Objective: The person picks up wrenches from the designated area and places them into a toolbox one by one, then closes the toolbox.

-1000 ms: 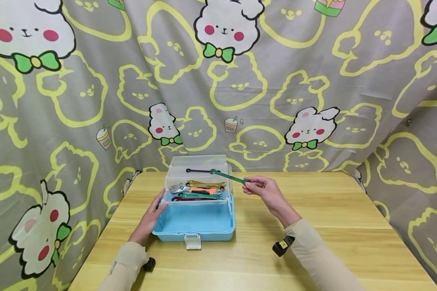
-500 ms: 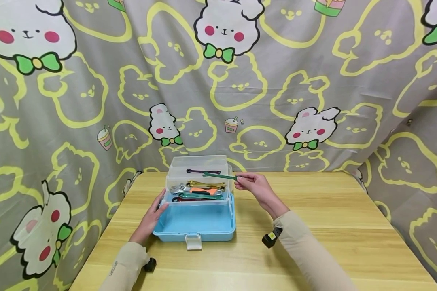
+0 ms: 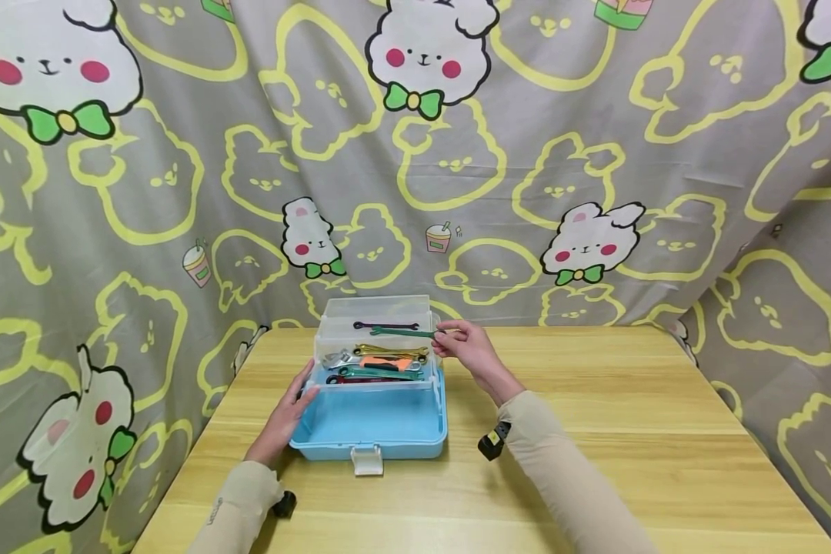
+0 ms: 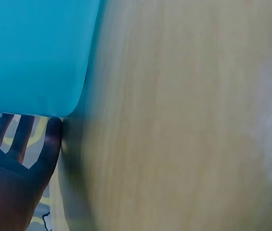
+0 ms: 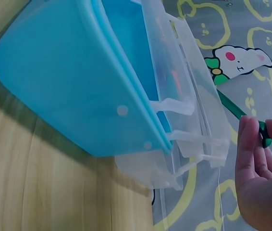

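My right hand [image 3: 472,355] pinches one end of a green wrench [image 3: 402,333] between thumb and fingertips. The wrench lies roughly level over the upper tray [image 3: 332,331] of an opened light-blue toolbox [image 3: 415,448], just in front of a purple wrench [image 3: 386,325] in that tray. In the right wrist view the thumb and fingers close on the green wrench [image 5: 230,105] beside the clear trays. My left hand [image 3: 284,423] rests against the toolbox's left side. Its fingers look fairly straight in the left wrist view, touching the blue wall [image 4: 35,62]; their tips are partly hidden.
The lower tray holds gold wrenches [image 3: 391,350], an adjustable wrench [image 3: 339,359], an orange-and-black tool [image 3: 388,363], another green wrench [image 3: 381,373] and a red one [image 3: 367,378]. A white latch [image 3: 368,461] hangs in front. A patterned curtain [image 3: 485,177] stands behind the wooden table [image 3: 595,431].
My right hand has moved left with the green wrench, bringing it from right of the toolbox to over the upper tray and levelling it. My left hand has stayed put.
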A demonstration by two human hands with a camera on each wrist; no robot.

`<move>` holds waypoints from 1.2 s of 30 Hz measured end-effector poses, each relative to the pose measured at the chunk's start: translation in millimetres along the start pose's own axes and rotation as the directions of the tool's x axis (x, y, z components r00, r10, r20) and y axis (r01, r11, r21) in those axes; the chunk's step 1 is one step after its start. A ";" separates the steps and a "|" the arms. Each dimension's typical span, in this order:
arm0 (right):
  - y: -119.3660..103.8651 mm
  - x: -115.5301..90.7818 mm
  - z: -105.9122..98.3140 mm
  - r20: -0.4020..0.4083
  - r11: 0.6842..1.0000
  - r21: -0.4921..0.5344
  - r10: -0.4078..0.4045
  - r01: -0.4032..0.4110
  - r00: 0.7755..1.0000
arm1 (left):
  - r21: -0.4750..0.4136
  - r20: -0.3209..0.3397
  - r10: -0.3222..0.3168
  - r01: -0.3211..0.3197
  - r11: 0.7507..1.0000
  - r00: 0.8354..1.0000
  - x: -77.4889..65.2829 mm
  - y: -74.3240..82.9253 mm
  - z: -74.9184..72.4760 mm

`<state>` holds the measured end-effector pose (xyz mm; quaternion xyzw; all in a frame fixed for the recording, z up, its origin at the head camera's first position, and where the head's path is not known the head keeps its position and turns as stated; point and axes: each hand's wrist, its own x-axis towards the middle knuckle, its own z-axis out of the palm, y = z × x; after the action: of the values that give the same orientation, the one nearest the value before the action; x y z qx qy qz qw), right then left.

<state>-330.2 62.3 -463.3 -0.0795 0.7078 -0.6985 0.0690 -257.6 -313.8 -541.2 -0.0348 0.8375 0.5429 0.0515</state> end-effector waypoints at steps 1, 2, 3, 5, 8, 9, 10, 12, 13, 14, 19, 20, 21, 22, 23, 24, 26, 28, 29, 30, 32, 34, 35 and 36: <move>-0.5 0.4 1.7 -0.011 1.000 -0.003 0.002 -0.002 1.000 | 0.003 0.002 0.004 -0.004 1.000 1.000 -0.4 -0.1 0.0; -0.9 1.0 3.4 -0.020 1.000 -0.008 0.000 0.000 1.000 | 0.002 0.001 0.003 -0.003 1.000 1.000 -0.7 0.0 0.2; -1.7 1.3 5.0 -0.024 1.000 -0.015 0.000 0.000 1.000 | 0.002 0.000 0.003 -0.003 1.000 1.000 -1.0 0.4 0.3; -2.5 2.6 8.1 -0.022 1.000 -0.026 -0.007 0.006 1.000 | 0.004 -0.001 0.005 -0.005 1.000 1.000 -1.2 0.9 0.2; -2.2 6.2 12.5 -0.007 0.999 -0.047 -0.019 0.019 1.000 | 0.000 -0.008 0.008 -0.008 1.000 1.000 -0.8 1.7 -0.5; -1.3 8.0 14.0 -0.005 0.998 -0.056 -0.027 0.027 1.000 | -0.001 -0.011 0.012 -0.012 1.000 1.000 -0.5 1.9 -0.8; -0.9 9.4 15.6 -0.004 0.997 -0.065 -0.034 0.033 0.999 | -0.002 -0.011 0.015 -0.015 1.000 1.000 -0.1 1.8 -1.0; 0.4 12.2 19.0 -0.005 0.995 -0.085 -0.048 0.047 0.999 | 0.002 -0.010 0.022 -0.022 1.000 1.000 0.5 1.4 -1.3; 1.3 13.4 20.7 -0.005 0.994 -0.097 -0.055 0.054 0.998 | 0.002 -0.009 0.022 -0.022 1.000 1.000 0.6 1.1 -1.2; 2.2 14.5 22.5 -0.003 0.993 -0.104 -0.058 0.057 0.998 | 0.003 -0.008 0.022 -0.022 1.000 1.000 0.8 0.6 -1.1; 5.7 16.6 29.9 0.001 0.990 -0.130 -0.052 0.052 0.999 | 0.006 -0.006 0.003 -0.003 1.000 1.000 0.8 -1.8 0.0; 6.2 17.0 30.8 -0.001 0.990 -0.132 -0.051 0.050 0.999 | 0.008 -0.007 0.001 -0.001 1.000 1.000 0.8 -1.9 0.3; 6.4 17.1 31.5 -0.005 0.990 -0.135 -0.050 0.048 0.999 | 0.013 -0.006 0.004 -0.004 1.000 1.000 0.6 -1.8 0.5; 6.0 17.1 31.9 -0.009 0.989 -0.138 -0.047 0.045 0.999 | 0.015 -0.008 0.004 -0.004 1.000 1.000 0.3 -1.4 0.7; 5.7 17.0 32.3 -0.013 0.989 -0.141 -0.046 0.044 0.999 | 0.016 -0.009 0.001 -0.001 1.000 1.000 0.1 -1.1 0.7; 5.0 16.8 32.6 -0.017 0.989 -0.143 -0.045 0.042 0.999 | 0.016 -0.010 0.001 -0.001 1.000 1.000 0.1 -1.0 0.8; 4.4 16.7 32.9 -0.024 0.988 -0.149 -0.042 0.038 0.999 | 0.020 -0.009 -0.002 0.003 1.000 1.000 -0.3 0.0 0.4; 3.2 16.3 33.1 -0.029 0.989 -0.148 -0.033 0.028 0.999 | 0.015 -0.011 -0.008 0.008 1.000 1.000 -0.5 0.7 0.2; 2.8 16.0 33.3 -0.032 0.989 -0.144 -0.028 0.023 0.999 | 0.015 -0.010 -0.007 0.007 1.000 1.000 -0.6 0.5 0.1; 2.4 15.9 33.4 -0.035 0.990 -0.140 -0.021 0.016 0.999 | 0.014 -0.010 -0.008 0.008 1.000 1.000 -0.6 0.5 0.0; 2.1 15.7 33.8 -0.042 0.992 -0.126 -0.009 0.004 0.999 | 0.009 -0.013 -0.008 0.008 1.000 1.000 -0.4 0.4 0.3; 1.9 15.3 34.8 -0.053 0.993 -0.114 -0.001 -0.005 0.999 | 0.007 -0.014 -0.010 0.010 1.000 1.000 -0.5 0.0 0.4; 2.4 15.0 35.6 -0.060 0.994 -0.108 0.002 -0.009 0.998 | 0.006 -0.013 -0.012 0.013 1.000 1.000 -0.6 -0.3 0.3; 2.9 14.7 36.2 -0.065 0.995 -0.103 0.005 -0.012 0.998 | 0.004 -0.015 -0.015 0.015 1.000 1.000 -0.6 -0.1 0.3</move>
<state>-337.1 23.8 -466.5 -0.0572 0.7452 -0.6629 0.0448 -256.9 -313.6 -541.3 -0.0449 0.8388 0.5404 0.0492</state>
